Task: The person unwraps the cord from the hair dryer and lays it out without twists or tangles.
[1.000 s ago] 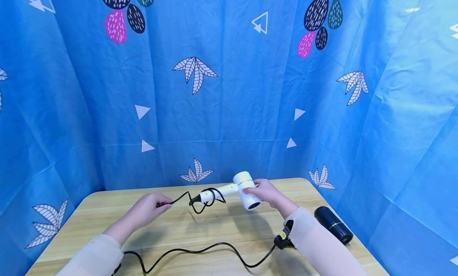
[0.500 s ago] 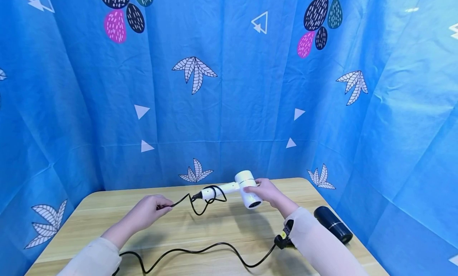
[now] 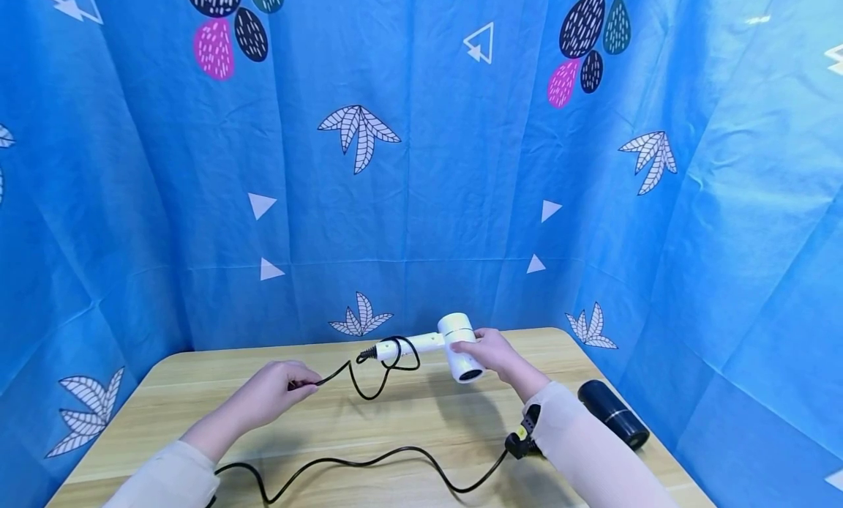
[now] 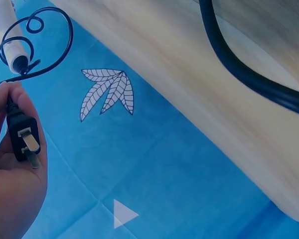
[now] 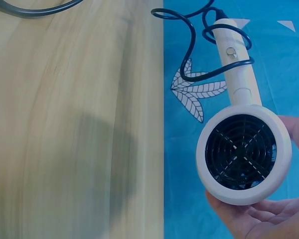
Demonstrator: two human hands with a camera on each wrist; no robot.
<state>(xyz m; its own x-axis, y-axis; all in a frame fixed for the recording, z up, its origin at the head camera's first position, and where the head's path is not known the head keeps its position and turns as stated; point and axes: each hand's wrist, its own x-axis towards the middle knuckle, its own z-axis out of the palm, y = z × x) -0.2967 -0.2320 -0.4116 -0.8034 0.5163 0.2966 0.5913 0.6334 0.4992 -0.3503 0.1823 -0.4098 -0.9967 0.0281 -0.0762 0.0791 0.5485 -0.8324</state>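
A white hair dryer [image 3: 429,343] is held over the table by its barrel in my right hand [image 3: 492,353]. Its handle points left, with black cord [image 3: 388,382] looped loosely round it. The right wrist view shows the dark round grille [image 5: 240,152] at the barrel's end, my fingers and thumb on either side of the barrel. To the left, my left hand [image 3: 285,388] pinches the cord's end by the plug [image 4: 24,132]. Two flat metal prongs stick out toward the palm in the left wrist view. Between plug and handle, the cord droops in a slack curve.
A black cylinder [image 3: 612,413] lies at the table's right edge. Another black cable [image 3: 356,462] runs across the front of the wooden table [image 3: 375,427], between the wrists. A blue patterned curtain [image 3: 408,222] stands behind and at both sides.
The hair dryer has shifted slightly right and up with my right hand. The cord loop below the handle hangs a little longer. My left hand keeps its pinch, almost in place.
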